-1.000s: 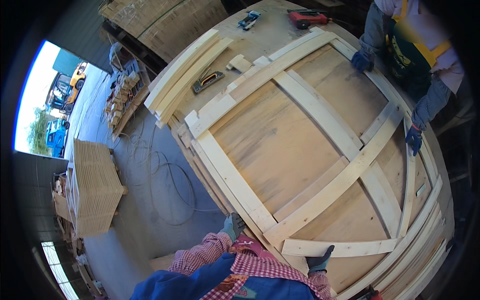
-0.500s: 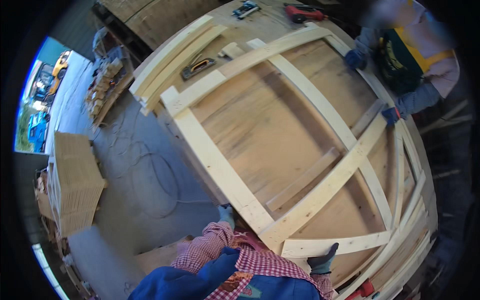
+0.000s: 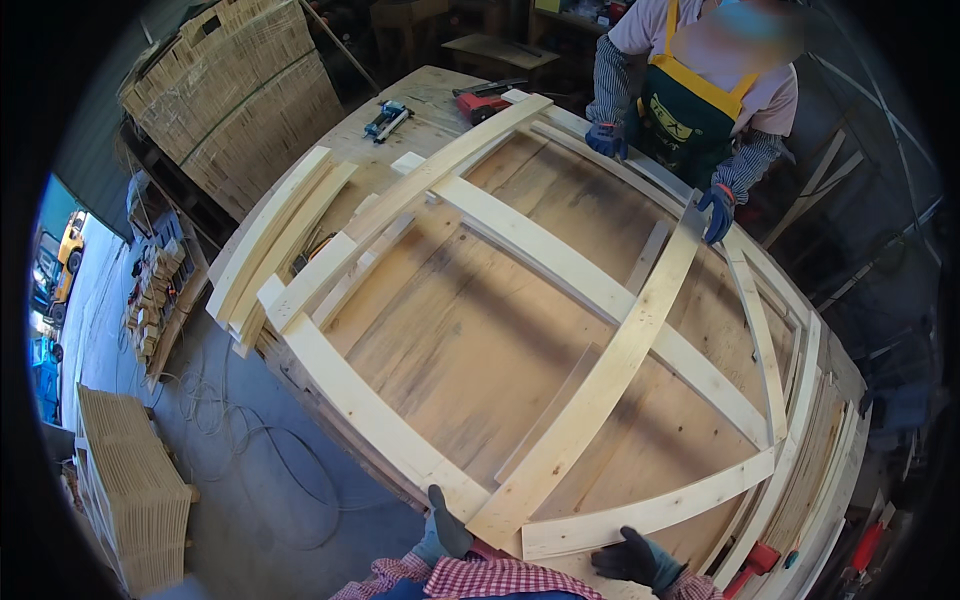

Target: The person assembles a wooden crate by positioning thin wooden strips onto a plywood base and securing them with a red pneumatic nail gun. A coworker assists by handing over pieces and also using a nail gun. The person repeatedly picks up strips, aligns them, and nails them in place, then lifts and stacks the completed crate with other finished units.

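A large wooden frame [image 3: 600, 395] of pale crossing boards lies tilted over the worktable, looking raised off the surface in places. My left hand [image 3: 440, 528], in a grey-green glove with dark fingertips, is closed around its near left corner, thumb up over the board's edge. Just below the near board [image 3: 650, 508] is my right hand [image 3: 637, 560], its dark glove palm showing and fingers stretched left. Its thumb meets or nearly meets that board's edge. Across the table, a co-worker's gloved hands [image 3: 717, 212] are on the far side of the frame.
Loose boards [image 3: 275, 240] stack along the table's left edge. A blue tool [image 3: 388, 120] and a red tool [image 3: 480, 105] lie at the far end. A red-handled tool [image 3: 757, 565] is near right. On the floor are a cable [image 3: 270, 430] and a pallet-like wood stack [image 3: 140, 490].
My view has turned and shifted. The frame looks lifted, with gaps and shadows beneath it. My right hand has slid left along the near board and its fingers have straightened.
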Motion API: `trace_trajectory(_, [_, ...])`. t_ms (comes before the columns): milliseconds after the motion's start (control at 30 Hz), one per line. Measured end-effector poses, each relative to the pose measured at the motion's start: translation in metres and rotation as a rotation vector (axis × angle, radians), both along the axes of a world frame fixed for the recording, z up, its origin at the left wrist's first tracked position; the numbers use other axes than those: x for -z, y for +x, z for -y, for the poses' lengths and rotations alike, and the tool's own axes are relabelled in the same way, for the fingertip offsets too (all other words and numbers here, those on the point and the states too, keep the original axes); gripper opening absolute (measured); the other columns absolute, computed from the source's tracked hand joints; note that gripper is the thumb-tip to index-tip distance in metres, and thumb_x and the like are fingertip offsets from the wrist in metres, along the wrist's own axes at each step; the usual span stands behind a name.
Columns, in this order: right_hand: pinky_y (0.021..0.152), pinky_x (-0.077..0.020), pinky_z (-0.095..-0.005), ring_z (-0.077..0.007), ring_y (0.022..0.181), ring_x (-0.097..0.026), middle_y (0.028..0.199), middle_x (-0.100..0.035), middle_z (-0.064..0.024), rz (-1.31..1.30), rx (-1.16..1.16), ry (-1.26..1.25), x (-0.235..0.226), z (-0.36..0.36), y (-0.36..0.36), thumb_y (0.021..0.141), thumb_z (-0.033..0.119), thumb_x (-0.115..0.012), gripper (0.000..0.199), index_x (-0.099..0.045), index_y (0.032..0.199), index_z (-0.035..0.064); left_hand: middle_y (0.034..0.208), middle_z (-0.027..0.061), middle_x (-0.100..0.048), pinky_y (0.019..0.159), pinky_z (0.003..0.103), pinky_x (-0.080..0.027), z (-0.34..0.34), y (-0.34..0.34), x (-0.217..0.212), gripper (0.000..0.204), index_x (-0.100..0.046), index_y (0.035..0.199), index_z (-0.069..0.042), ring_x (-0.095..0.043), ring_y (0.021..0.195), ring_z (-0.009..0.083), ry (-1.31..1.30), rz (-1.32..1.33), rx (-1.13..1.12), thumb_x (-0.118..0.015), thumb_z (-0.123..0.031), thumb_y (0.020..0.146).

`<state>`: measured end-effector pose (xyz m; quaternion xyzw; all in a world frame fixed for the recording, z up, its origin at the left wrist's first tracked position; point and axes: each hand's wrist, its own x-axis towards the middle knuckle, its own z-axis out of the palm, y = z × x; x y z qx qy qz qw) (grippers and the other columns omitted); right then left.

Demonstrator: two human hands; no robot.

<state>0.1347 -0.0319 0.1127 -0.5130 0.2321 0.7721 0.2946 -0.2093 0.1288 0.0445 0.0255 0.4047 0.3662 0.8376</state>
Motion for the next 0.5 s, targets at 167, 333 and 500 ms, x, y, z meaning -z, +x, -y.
trace_trajectory(167, [0.084,-0.0525,-0.0363,-0.0268,0.092,-0.067,0.103,-0.067,-0.0170,1.071,-0.594,0.474,-0.050,-0.078,0.100,0.089,0.024,-0.060,0.038,-0.058,0.116,-0.0024,0.129,0.0127,-0.056,0.099,0.047,-0.042,0.010,-0.011,-0.015,0.075,-0.045,0.133,-0.010,-0.053,0.115,0.0350,-0.441,-0.434,-0.046,-0.038,-0.070,0.089])
trace_trajectory(333, [0.098,-0.0395,-0.0423,-0.0346,0.113,-0.054,0.123,-0.058,-0.0169,2.032,-0.888,0.453,0.039,-0.204,0.192,0.089,0.034,-0.060,0.049,-0.053,0.128,0.0044,0.124,0.0137,-0.059,0.093,0.049,-0.045,0.057,-0.053,0.081,0.080,-0.047,0.132,-0.010,-0.056,0.109,0.0361,-0.300,-0.398,-0.196,-0.048,-0.073,0.083])
trace_trajectory(500, [0.101,-0.0393,-0.0449,-0.0399,0.116,-0.054,0.120,-0.058,-0.0265,1.559,-1.172,0.030,0.159,-0.270,0.218,0.095,0.058,-0.030,0.066,-0.062,0.118,0.0052,0.120,0.0127,-0.060,0.090,0.048,-0.046,0.038,-0.044,0.087,0.077,-0.049,0.130,-0.010,-0.056,0.105,0.0342,-0.297,-0.365,-0.266,-0.048,-0.071,0.084])
